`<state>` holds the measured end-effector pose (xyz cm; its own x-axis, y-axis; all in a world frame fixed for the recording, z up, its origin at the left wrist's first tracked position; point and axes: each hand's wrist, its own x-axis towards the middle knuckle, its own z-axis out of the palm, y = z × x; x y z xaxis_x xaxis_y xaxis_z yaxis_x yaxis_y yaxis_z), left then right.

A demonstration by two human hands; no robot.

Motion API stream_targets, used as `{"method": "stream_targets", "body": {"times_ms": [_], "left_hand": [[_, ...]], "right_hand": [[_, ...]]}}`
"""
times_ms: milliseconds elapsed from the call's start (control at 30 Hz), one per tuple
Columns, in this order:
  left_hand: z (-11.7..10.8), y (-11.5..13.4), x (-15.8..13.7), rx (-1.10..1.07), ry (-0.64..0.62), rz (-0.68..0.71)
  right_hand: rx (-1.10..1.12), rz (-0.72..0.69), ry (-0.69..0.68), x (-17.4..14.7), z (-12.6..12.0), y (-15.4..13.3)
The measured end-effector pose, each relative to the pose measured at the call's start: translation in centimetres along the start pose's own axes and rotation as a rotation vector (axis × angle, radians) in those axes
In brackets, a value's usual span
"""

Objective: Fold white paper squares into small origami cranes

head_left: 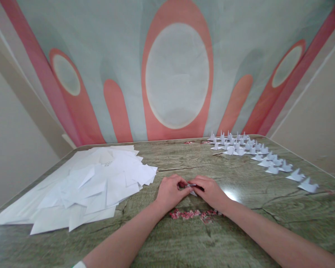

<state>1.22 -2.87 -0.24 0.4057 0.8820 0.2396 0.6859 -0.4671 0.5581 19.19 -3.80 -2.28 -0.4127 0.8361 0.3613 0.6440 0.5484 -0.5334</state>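
Between my two hands, at the middle of the table, is a small piece of folded white paper (193, 192), mostly covered by the fingers. My left hand (171, 191) pinches it from the left, thumb pointing right. From the right, my right hand (209, 190) grips the same paper, with its fingertips close to those of the left. How far the folding goes on the hidden part cannot be seen. Off to the right, several folded white paper cranes (273, 158) stand in rows. A broad heap of loose white paper sheets (100, 182) lies to the left.
The wood-patterned table (167, 238) has printed pink blossoms (185, 214) just in front of my hands. Behind its far edge rises a wall covering (178, 74) with coral and white ovals. Light glares on the tabletop beside my right wrist.
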Motion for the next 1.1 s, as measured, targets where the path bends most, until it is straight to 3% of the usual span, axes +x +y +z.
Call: {"method": "stream_targets", "body": {"times_ms": [200, 567, 1100], "left_hand": [[0.1, 0.3, -0.1, 0.014, 0.025, 0.005], [0.2, 0.3, -0.3, 0.010, 0.033, -0.008], [0.0, 0.3, -0.1, -0.010, -0.001, -0.027]], "right_hand": [[0.050, -0.014, 0.013, -0.4, -0.4, -0.5], [0.062, 0.115, 0.091, -0.4, -0.2, -2.0], [0.030, 0.070, 0.078, -0.5, 0.2, -1.2]]}}
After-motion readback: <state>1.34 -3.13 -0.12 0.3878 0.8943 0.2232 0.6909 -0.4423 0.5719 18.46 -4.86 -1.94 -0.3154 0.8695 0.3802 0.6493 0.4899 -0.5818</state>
